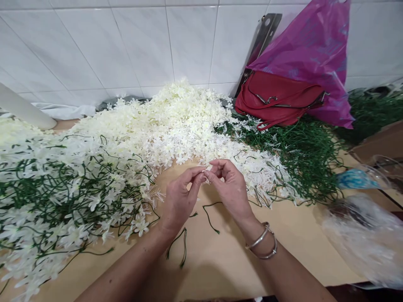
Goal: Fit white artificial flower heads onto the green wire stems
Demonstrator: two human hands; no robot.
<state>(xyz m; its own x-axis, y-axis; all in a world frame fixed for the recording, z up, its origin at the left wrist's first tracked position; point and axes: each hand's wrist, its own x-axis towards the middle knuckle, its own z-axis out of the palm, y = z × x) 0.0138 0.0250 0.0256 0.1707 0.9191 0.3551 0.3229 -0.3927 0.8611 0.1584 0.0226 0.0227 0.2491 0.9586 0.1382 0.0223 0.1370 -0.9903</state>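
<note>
My left hand point(181, 197) and my right hand point(228, 186) meet fingertip to fingertip above the brown table point(220, 260). Both pinch something small and white between them, seemingly a loose flower blossom point(205, 171). A thin green stem point(209, 216) hangs down beneath the hands, and another green stem point(179, 247) lies on the table near my left wrist. Just behind the hands is a big heap of loose white blossoms point(170, 126). My right wrist wears silver bangles point(264, 243).
Assembled white flowers on green stems point(63, 188) are piled at the left. Bare green stems point(302, 155) lie at the right, in front of a red handbag point(277, 98) and a purple plastic bag point(311, 50). Clear plastic bags point(368, 235) sit at the right edge.
</note>
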